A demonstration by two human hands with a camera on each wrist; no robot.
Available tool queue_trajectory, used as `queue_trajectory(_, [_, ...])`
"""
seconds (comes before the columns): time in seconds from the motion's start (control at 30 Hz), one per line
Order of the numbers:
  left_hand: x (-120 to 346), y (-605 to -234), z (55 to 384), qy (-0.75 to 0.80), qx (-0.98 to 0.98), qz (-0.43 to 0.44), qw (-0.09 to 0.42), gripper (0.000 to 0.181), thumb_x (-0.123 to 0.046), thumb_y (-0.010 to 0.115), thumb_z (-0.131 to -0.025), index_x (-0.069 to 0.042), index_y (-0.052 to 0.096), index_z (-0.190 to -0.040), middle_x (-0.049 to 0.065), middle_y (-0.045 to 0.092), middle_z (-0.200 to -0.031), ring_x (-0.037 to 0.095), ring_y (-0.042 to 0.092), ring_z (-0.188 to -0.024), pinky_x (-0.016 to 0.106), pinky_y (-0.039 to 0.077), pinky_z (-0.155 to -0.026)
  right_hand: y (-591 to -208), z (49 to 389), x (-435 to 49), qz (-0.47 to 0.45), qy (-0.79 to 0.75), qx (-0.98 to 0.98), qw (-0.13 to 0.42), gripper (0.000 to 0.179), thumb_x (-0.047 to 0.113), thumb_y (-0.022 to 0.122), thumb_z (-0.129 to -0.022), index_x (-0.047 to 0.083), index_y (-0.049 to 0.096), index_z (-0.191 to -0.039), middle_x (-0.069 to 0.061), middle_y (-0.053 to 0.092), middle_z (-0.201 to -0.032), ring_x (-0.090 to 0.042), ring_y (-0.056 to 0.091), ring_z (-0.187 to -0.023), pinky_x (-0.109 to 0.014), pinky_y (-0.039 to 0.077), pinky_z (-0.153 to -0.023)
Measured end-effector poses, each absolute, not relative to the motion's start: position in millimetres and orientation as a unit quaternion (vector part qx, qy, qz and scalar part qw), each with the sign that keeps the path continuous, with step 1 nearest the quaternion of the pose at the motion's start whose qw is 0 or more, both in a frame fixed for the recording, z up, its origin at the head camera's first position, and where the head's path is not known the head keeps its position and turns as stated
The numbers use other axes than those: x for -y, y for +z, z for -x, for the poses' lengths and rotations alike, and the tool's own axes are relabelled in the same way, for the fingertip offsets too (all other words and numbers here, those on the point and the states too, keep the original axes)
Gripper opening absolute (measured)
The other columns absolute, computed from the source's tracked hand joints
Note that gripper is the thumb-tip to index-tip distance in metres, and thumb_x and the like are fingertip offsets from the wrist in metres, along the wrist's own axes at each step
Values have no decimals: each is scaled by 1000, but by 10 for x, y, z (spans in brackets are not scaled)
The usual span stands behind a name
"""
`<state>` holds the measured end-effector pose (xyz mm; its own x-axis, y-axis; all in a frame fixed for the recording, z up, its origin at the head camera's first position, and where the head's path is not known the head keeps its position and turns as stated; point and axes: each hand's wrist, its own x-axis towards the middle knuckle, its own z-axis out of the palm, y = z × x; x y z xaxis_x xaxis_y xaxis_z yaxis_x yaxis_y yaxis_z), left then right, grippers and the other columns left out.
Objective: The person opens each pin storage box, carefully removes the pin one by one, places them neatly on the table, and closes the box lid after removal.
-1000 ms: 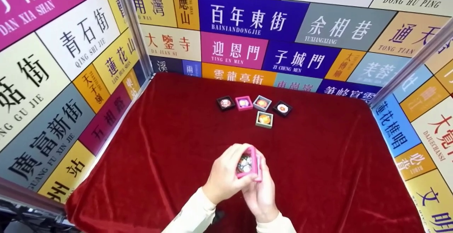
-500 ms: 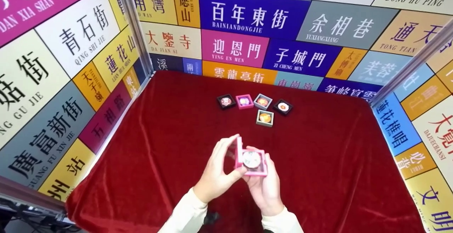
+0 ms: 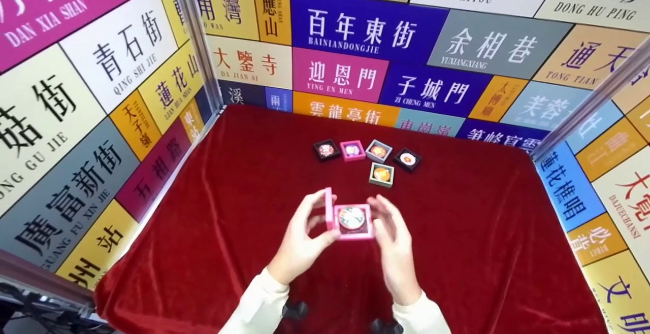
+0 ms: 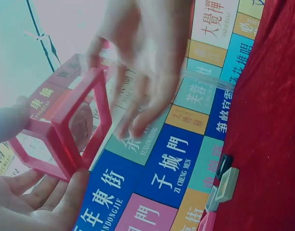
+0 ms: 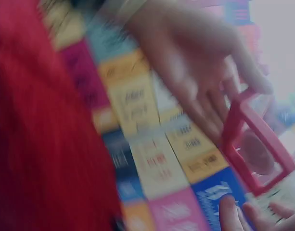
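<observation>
Pink case (image 3: 354, 237), lid (image 3: 329, 208) raised, is held in front of the green box (image 3: 381, 184); left hand (image 3: 299, 245) pinches it, right hand (image 3: 398, 247), loosely spread, holds nothing. Level, steady support should keep the disc (image 3: 352, 218) seated.

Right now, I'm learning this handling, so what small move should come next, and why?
Probably bring the right hand in to lift the round disc: the pink case is open in the left hand, disc inside, while the right hand appears free beside it.

Place-name panels (image 3: 365, 27) and metal posts (image 3: 199, 37) are standing beyond the hands (image 3: 300, 246), forming a booth (image 3: 91, 156) around the red-draped worktop (image 3: 213, 207).
</observation>
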<state>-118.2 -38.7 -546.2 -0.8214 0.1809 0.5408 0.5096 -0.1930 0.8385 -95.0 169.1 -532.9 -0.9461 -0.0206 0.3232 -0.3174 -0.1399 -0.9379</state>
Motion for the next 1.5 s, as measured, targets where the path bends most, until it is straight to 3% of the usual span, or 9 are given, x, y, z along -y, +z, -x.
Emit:
queue_trajectory(0.1, [402, -5460, 1299, -724, 625, 277, 90, 83, 5, 81, -93, -9, 43, -164, 14, 56, -150, 36, 52, -139, 51, 52, -108, -5255, 1078, -1732, -200, 580, 768, 186, 53, -2, 73, -100, 6, 62, -151, -11, 63, -147, -30, 56, -137, -38, 45, -114])
queue_trajectory(0.2, [403, -5458, 1492, -723, 627, 282, 65, 85, 9, 79, -93, -9, 40, -166, 16, 53, -152, 38, 50, -141, 49, 52, -110, -5188, 1282, -1765, -251, 442, 831, 226, 53, 4, 83, -94, 10, 69, -145, -7, 67, -142, -28, 58, -134, -40, 43, -115])
queue_trajectory(0.47, [406, -5590, 1951, -731, 630, 261, -23, 79, 12, 83, -88, -2, 48, -157, 20, 57, -147, 39, 54, -140, 46, 52, -110, -5324, 1759, -1875, -336, 261, 874, 235, 44, 11, 90, -89, 0, 76, -130, -13, 73, -122, -32, 65, -115, -50, 52, -101])
queue_trajectory(0.63, [405, -5695, 2104, -715, 637, 281, -63, 86, 14, 81, -88, -3, 44, -163, 20, 54, -150, 42, 52, -141, 46, 49, -112, -5432, 1931, -1962, -364, 215, 877, 227, 47, 15, 89, -85, 2, 76, -129, -11, 71, -114, -31, 64, -105, -49, 54, -93])
queue_trajectory(0.87, [410, -5804, 2422, -722, 638, 246, -106, 82, 24, 78, -82, 7, 44, -154, 25, 55, -147, 44, 53, -141, 49, 43, -118, -5474, 2072, -2323, -295, 248, 900, 202, 56, 9, 81, -78, 7, 73, -134, -14, 63, -120, -33, 63, -106, -48, 54, -93])
queue_trajectory(1.03, [456, -5933, 2719, -744, 628, 180, -137, 82, 36, 68, -74, 8, 41, -146, 27, 50, -147, 54, 46, -144, 46, 54, -107, -5695, 2142, -2889, -230, 229, 928, 181, 49, 12, 79, -75, 6, 78, -123, -15, 60, -107, -36, 60, -95, -52, 52, -84])
queue_trajectory(1.17, [556, -6097, 2895, -728, 658, 143, -130, 82, 38, 63, -71, 7, 40, -144, 28, 48, -148, 54, 44, -146, 44, 58, -98, -5924, 2182, -3368, -169, 208, 951, 154, 38, 15, 79, -76, 4, 78, -112, -12, 57, -99, -37, 57, -89, -53, 50, -80])
queue_trajectory(1.3, [688, -6274, 2982, -720, 675, 100, -124, 85, 39, 61, -71, 11, 37, -148, 35, 44, -153, 53, 41, -149, 48, 55, -104, -6121, 2182, -3736, -124, 187, 966, 126, 31, 14, 78, -75, 6, 74, -105, -13, 56, -96, -37, 56, -87, -52, 50, -77])
queue_trajectory(1.5, [779, -6427, 3014, -727, 673, 75, -116, 88, 40, 56, -70, 12, 35, -151, 39, 39, -156, 50, 41, -150, 52, 50, -110, -6278, 2150, -4025, -102, 166, 975, 107, 33, 13, 75, -77, 3, 76, -108, -17, 59, -99, -41, 59, -89, -57, 52, -77])
